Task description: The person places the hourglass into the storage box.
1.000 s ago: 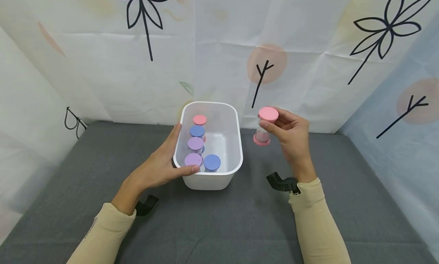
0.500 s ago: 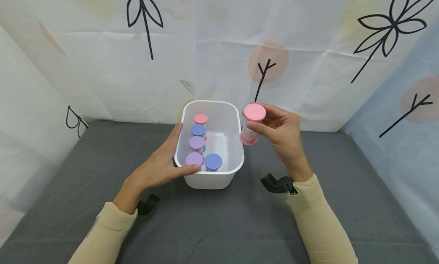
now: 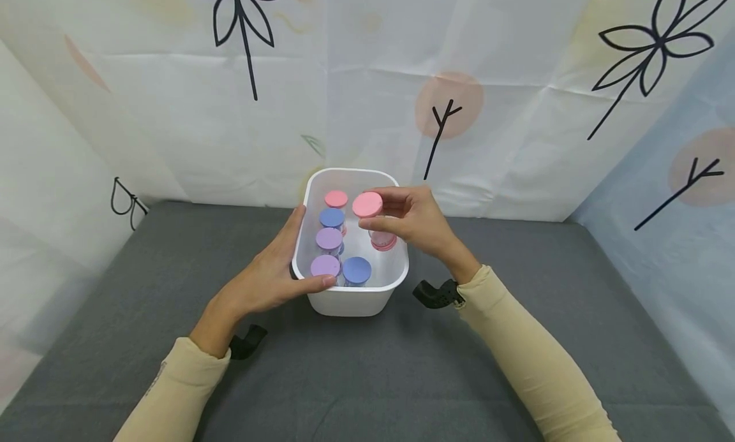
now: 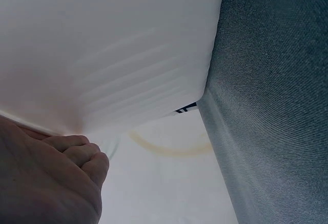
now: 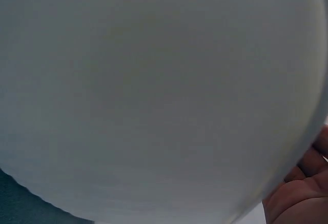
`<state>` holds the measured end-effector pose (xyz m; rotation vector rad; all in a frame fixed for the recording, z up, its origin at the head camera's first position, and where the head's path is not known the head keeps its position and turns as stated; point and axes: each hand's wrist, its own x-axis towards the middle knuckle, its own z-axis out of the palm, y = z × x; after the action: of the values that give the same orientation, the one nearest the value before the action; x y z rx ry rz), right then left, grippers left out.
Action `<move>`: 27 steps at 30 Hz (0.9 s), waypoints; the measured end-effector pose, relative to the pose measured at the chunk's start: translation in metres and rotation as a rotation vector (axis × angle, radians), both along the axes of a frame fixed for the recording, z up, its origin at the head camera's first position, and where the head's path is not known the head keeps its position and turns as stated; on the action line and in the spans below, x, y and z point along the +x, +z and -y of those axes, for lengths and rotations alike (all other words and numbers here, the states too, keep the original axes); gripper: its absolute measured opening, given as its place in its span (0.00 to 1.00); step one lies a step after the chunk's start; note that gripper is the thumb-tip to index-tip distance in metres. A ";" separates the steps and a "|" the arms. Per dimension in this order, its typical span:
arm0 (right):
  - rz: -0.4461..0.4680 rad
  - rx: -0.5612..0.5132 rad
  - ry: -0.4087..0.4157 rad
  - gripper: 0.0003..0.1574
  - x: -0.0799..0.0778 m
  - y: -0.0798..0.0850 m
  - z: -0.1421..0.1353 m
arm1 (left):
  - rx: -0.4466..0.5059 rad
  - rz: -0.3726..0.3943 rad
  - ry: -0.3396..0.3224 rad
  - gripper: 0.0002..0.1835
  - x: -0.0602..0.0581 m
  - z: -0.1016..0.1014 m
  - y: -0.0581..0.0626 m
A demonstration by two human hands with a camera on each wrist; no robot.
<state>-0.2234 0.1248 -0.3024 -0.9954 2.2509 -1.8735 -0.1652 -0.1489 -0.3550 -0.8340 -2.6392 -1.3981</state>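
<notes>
My left hand (image 3: 267, 263) holds the white plastic bin (image 3: 350, 305), fingers along its left wall and thumb over the front rim. Its curled fingertips show against the bin's outer wall in the left wrist view. A pink sand timer (image 3: 367, 205), a clear cylinder with pink end caps, is pinched upright between the thumb and fingers of my right hand (image 3: 418, 220), over the bin's right half. Inside stand another pink-capped timer (image 3: 335, 199), two with blue caps (image 3: 357, 271) and two purple-capped timers (image 3: 329, 239), mostly in a row along the left wall.
The bin stands on a grey cloth-covered table (image 3: 367, 378). Behind it hangs a pale printed curtain (image 3: 367, 91), with more curtain (image 3: 689, 238) at the right side. A black strap (image 3: 439, 294) sits at each wrist.
My right hand has carried the pink sand timer leftward, from beside the bin to over its right half. The left hand has kept its hold on the bin.
</notes>
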 end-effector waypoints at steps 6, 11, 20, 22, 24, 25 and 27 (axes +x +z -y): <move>0.031 0.170 -0.044 0.25 -0.005 -0.006 0.006 | -0.008 0.011 0.006 0.66 -0.001 -0.001 -0.001; 0.016 0.280 -0.035 0.25 -0.006 -0.002 0.008 | 0.005 0.025 0.001 0.66 -0.001 -0.001 -0.001; 0.012 0.338 -0.006 0.25 -0.007 -0.001 0.007 | 0.034 0.047 -0.021 0.65 0.007 -0.005 0.014; 0.010 0.353 0.000 0.25 -0.007 0.000 0.007 | 0.041 0.060 -0.025 0.64 0.012 -0.007 0.023; 0.008 0.364 0.008 0.25 -0.007 0.001 0.006 | 0.042 0.071 -0.026 0.63 0.016 -0.009 0.031; 0.008 0.367 0.013 0.25 -0.007 0.001 0.007 | 0.037 0.073 -0.025 0.63 0.018 -0.009 0.034; 0.006 0.371 0.022 0.25 -0.008 0.002 0.007 | 0.030 0.073 -0.024 0.63 0.019 -0.010 0.037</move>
<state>-0.2310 0.1180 -0.3005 -0.9438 2.4444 -1.3706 -0.1457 -0.1389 -0.3184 -0.8292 -2.6627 -1.4986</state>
